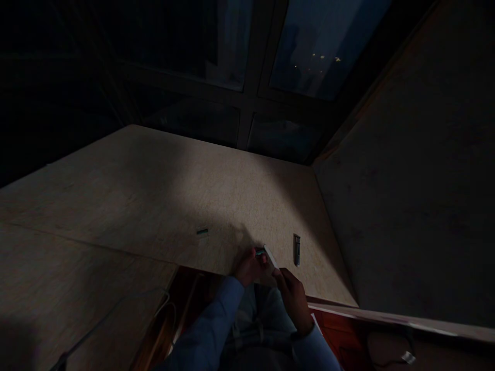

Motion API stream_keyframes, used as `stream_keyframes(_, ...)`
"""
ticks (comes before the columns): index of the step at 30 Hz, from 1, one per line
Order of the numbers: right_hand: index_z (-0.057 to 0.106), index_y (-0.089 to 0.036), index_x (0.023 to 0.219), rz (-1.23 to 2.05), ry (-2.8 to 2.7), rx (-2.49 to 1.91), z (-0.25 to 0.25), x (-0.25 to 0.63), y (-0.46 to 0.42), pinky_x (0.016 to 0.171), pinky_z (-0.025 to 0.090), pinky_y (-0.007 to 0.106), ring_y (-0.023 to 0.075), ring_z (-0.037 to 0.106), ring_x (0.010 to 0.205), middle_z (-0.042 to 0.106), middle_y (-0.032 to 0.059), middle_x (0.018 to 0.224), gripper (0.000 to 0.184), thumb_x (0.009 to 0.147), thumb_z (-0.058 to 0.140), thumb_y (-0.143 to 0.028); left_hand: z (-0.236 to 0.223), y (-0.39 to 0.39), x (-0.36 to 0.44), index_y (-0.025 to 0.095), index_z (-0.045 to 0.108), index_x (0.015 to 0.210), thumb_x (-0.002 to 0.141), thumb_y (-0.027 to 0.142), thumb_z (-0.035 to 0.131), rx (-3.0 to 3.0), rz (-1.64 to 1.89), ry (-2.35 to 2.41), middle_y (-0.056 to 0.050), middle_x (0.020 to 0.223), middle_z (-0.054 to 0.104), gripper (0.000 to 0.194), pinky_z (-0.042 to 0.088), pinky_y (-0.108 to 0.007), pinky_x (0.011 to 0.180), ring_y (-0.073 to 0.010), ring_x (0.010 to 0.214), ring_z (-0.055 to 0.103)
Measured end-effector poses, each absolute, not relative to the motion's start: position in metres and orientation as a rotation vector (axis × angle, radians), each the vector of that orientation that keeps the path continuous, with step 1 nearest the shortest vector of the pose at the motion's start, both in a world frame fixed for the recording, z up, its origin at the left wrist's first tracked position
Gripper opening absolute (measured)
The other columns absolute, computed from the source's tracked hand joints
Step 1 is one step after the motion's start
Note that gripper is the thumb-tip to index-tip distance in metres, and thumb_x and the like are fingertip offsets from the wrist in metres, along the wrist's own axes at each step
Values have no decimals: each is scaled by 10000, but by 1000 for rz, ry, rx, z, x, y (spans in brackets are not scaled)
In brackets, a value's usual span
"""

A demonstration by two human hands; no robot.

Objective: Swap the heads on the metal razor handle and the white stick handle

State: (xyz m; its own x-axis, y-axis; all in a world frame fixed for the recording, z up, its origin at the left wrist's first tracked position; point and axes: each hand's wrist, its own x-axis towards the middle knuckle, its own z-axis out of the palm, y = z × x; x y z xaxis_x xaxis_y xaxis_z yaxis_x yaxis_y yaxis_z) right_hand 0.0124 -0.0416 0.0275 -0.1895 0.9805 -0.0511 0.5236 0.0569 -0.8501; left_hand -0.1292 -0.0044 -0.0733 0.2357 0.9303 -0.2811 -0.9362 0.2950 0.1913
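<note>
Over the table's near edge, my left hand [248, 266] is closed, its fingertips pinching a small thin teal piece [260, 252]. The dim light hides what kind of thing it is. My right hand [293, 294] is wrapped round the lower end of a slim white stick-like thing [271, 256]. That stick's upper end tilts left and comes close to the teal piece; whether they touch I cannot tell. A small flat dark-green piece [202, 232] lies on the table to the left. Right of my hands rests a narrow dark metallic tool [297, 250], perhaps a nail clipper.
The pale table top [232, 180] reaches back to a dark window [309, 46] and right to a wall [417, 170]. A thin cable [116, 304] runs across the lower left, beside a wooden chair part [152, 335]. A reddish drawer front [336, 330] sits below right.
</note>
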Motion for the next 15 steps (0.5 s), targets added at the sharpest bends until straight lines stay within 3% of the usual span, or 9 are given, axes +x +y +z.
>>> stream_keyframes(6,675,-156,805,1152,-1824,-1455,29,11,-42,558,403,249,171,551,616,616,29,647,596,908,412,-681,-70,-6,-132,129,673,836,767,378,781,-17,1216,414,-46,772,674,280,460,-295,705,-160,710,620)
stream_keyframes(11,673,-153,796,1065,-1767,-1536,28,13,-39,533,377,252,161,511,580,578,20,621,626,902,392,-702,-68,-4,-130,151,627,739,798,444,738,9,1235,416,-8,638,597,319,455,-291,696,-148,650,582)
stream_keyframes(15,691,-151,846,1140,-1809,-1465,30,13,-39,546,389,249,164,526,592,575,15,623,587,913,420,-668,-69,-5,-132,143,646,802,776,411,767,6,1221,424,-21,693,620,296,444,-292,687,-153,674,591)
